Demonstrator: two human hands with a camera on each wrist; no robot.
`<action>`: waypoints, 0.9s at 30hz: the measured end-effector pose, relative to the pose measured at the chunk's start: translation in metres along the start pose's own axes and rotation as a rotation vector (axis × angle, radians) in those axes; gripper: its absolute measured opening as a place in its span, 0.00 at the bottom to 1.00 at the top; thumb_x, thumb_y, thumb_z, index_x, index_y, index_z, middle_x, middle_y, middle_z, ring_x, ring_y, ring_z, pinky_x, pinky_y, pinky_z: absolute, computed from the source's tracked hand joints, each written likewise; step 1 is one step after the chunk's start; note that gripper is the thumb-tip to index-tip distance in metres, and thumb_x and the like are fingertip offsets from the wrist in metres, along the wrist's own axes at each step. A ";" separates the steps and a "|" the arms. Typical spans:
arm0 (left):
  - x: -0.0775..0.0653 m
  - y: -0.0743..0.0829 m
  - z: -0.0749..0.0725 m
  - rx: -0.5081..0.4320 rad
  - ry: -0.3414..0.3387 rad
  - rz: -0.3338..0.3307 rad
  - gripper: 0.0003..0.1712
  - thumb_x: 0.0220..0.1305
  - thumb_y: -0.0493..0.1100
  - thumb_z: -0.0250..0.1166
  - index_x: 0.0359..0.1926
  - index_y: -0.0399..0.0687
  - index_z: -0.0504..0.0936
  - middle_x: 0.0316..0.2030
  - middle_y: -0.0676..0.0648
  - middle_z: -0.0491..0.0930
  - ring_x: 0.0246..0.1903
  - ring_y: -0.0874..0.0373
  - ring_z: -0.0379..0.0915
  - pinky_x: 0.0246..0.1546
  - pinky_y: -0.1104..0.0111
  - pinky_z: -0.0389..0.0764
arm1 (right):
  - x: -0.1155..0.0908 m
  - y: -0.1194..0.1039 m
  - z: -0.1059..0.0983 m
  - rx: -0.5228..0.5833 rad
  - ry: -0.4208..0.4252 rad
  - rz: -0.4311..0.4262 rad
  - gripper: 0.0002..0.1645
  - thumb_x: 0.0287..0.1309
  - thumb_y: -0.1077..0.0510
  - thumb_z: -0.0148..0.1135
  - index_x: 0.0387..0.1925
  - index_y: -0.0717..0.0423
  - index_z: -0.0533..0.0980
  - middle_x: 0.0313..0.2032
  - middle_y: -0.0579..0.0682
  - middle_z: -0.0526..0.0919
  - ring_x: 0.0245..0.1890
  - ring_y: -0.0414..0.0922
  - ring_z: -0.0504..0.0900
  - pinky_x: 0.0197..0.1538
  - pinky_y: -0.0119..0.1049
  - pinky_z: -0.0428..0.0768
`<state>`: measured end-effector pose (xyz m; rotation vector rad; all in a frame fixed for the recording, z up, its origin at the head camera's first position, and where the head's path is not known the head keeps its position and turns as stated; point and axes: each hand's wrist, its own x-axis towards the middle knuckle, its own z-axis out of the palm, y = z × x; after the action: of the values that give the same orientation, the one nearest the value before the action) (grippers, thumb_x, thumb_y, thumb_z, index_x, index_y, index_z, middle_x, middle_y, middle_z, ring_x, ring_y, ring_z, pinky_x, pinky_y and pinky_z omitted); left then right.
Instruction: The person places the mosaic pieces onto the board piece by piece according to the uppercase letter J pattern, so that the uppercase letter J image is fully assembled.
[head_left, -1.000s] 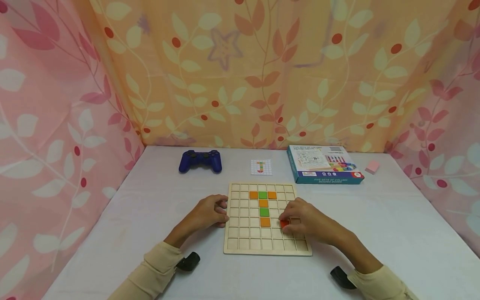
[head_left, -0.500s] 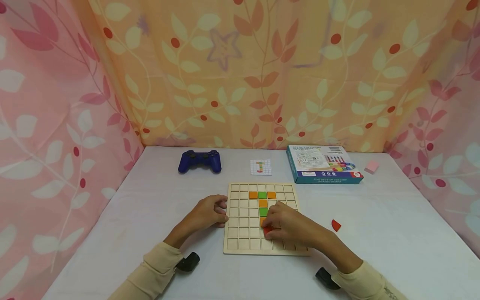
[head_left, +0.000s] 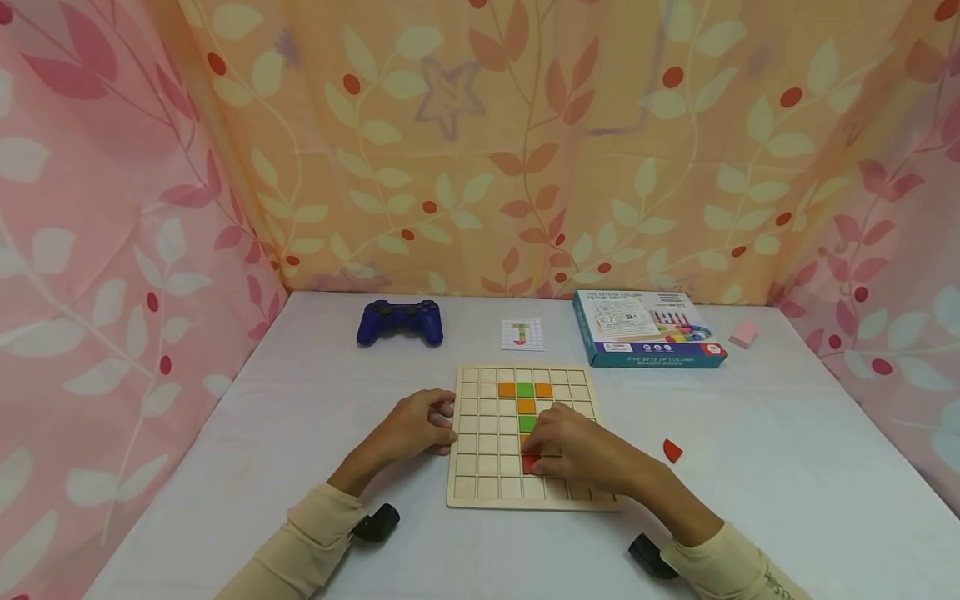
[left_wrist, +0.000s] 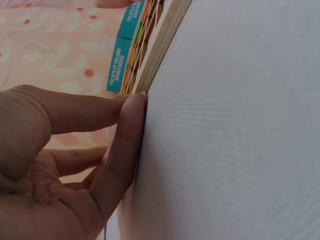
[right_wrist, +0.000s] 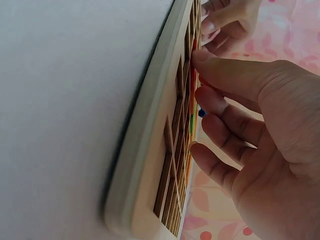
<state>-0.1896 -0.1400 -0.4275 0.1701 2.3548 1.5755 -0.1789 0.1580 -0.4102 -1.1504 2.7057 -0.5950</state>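
A square wooden grid board (head_left: 487, 487) lies flat on the white table, with orange tiles (head_left: 507, 390) and green tiles (head_left: 525, 390) set in its cells. My left hand (head_left: 415, 423) holds the board's left edge between thumb and fingers, close up in the left wrist view. My right hand (head_left: 581, 450) reaches over the board, its thumb and finger pinching a red tile (head_left: 530, 464) in the cell below the lowest orange one. The fingers hide part of that tile. A red quarter-circle piece (head_left: 672, 451) lies on the table, right of the board.
Behind the board lie a blue game controller (head_left: 401, 323), a small pattern card (head_left: 522, 334), a flat teal and white box (head_left: 648, 329) and a pink block (head_left: 744, 334). Patterned cloth (head_left: 480, 167) hangs along the back and both sides of the table (head_left: 300, 417).
The right hand has moved left across the board with the red tile, which now sits square in its cell. The red quarter-circle piece has come into sight. My left hand has stayed put.
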 end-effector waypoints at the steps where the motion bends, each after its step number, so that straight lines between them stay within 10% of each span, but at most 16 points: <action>1: 0.000 0.000 0.000 0.001 0.001 -0.001 0.39 0.59 0.24 0.73 0.72 0.30 0.72 0.53 0.40 0.78 0.43 0.55 0.81 0.36 0.64 0.93 | 0.000 0.000 0.000 0.006 -0.001 0.002 0.12 0.62 0.52 0.78 0.47 0.47 0.90 0.42 0.36 0.86 0.47 0.37 0.73 0.51 0.34 0.83; 27: 0.001 0.000 0.002 0.001 0.008 -0.008 0.38 0.59 0.24 0.73 0.71 0.29 0.72 0.53 0.40 0.79 0.42 0.55 0.81 0.35 0.64 0.93 | -0.030 0.020 -0.016 0.049 0.055 0.110 0.15 0.62 0.51 0.77 0.49 0.48 0.89 0.43 0.35 0.85 0.49 0.39 0.77 0.56 0.39 0.85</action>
<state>-0.1899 -0.1384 -0.4282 0.1546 2.3593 1.5745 -0.1759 0.1964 -0.4046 -0.9803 2.7622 -0.6823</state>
